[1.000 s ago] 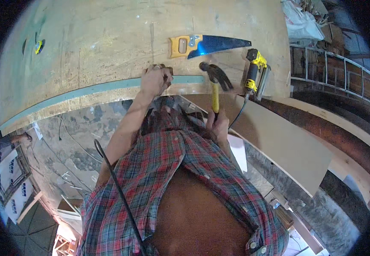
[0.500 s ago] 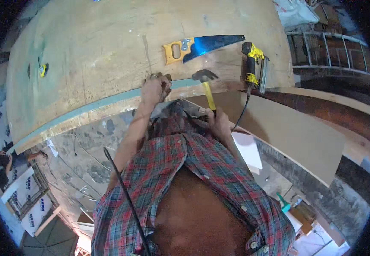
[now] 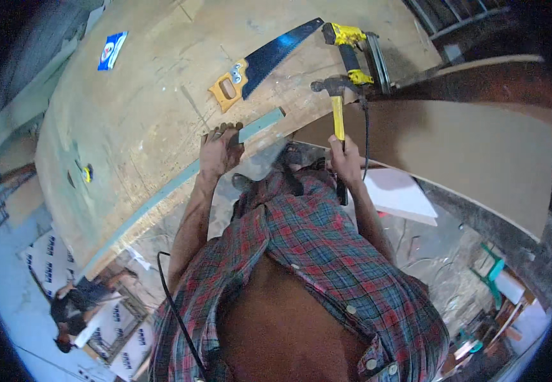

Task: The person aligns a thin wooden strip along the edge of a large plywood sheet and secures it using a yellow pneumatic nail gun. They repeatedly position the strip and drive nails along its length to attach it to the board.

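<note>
My left hand (image 3: 220, 151) is closed over a long grey-green strip (image 3: 155, 191) that runs along the near edge of the wooden table (image 3: 148, 95). The strip's end (image 3: 269, 122) sticks out to the right of my fingers. In my right hand (image 3: 346, 159) is a claw hammer (image 3: 337, 118) with a yellow and black handle, held upright with its head over the table edge, to the right of the strip's end and apart from it. Beyond my hands lies a handsaw (image 3: 263, 63) with a wooden handle. A yellow and black nail gun (image 3: 350, 56) lies right of the saw.
A dark cable (image 3: 366, 137) hangs from the nail gun. To the right is a large tan board (image 3: 454, 153). A blue-white packet (image 3: 112, 51) and a small yellow tape measure (image 3: 87, 172) lie on the table. Another person (image 3: 85, 305) is low at the left.
My view has turned, so the table and tools appear tilted. The hammer head, over the strip before, is now right of the strip's end. My left hand still grips the strip.
</note>
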Tool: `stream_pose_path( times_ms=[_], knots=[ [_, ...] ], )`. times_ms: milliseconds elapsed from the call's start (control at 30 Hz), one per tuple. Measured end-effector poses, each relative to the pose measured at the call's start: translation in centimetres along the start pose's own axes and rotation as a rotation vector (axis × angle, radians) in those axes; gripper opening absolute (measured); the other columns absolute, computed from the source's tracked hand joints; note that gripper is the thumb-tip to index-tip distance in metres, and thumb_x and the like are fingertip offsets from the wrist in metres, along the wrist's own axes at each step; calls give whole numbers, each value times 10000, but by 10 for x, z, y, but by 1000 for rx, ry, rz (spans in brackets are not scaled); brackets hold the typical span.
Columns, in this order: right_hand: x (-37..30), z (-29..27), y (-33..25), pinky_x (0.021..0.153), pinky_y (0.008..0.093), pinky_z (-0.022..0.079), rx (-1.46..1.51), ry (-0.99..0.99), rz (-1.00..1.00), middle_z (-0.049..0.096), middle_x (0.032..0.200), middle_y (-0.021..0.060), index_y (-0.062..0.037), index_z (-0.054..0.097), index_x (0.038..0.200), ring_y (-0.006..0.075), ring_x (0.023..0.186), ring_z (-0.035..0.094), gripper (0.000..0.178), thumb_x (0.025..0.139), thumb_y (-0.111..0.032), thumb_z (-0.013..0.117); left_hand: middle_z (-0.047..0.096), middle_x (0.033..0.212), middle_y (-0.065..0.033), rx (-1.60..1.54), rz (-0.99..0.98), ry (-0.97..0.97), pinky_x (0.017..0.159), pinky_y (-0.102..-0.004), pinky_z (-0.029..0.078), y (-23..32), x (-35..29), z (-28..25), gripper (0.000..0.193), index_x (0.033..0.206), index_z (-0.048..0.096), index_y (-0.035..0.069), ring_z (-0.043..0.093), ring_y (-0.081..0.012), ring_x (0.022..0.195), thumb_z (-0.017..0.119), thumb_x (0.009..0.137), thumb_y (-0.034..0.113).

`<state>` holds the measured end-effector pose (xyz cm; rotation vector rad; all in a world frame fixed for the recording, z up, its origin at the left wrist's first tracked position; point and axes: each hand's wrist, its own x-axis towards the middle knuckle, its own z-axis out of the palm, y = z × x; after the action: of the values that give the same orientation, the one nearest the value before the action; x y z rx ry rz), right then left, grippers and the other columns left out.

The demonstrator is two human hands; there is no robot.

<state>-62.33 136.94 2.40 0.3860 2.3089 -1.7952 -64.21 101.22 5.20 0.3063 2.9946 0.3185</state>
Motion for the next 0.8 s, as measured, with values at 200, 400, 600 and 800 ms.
stream_pose_path(
  times_ms=[200,400,600,800],
  knots=[
    [12,4,5,545,300,361,-12,9,-123,443,660,-37,-8,568,889,76,622,411,306,1021,-284,553,680,1161,-119,-18,123,-194,914,-494,466,-20,14,-6,554,1391,556,187,622,-375,1023,646,868,349],
    [19,-3,9,646,354,441,39,-87,44,532,692,65,29,591,933,158,680,501,358,1014,-319,571,693,1125,-103,-172,42,-206,891,-517,468,-17,30,-17,483,1350,606,256,626,-358,1041,599,920,476],
    [32,-5,-4,689,399,486,-2,-145,72,652,808,178,19,605,1040,255,728,639,341,1002,-318,572,658,1211,-120,-103,-26,-208,901,-544,464,-9,29,-18,509,1411,524,250,617,-377,1097,566,956,477],
    [66,1,-55,810,512,513,-230,-84,11,674,947,277,-4,538,1262,483,938,654,395,960,-256,579,637,1229,-131,-68,-60,-239,896,-525,470,-15,36,-13,432,1409,508,252,616,-373,1110,525,992,365]
  ],
)
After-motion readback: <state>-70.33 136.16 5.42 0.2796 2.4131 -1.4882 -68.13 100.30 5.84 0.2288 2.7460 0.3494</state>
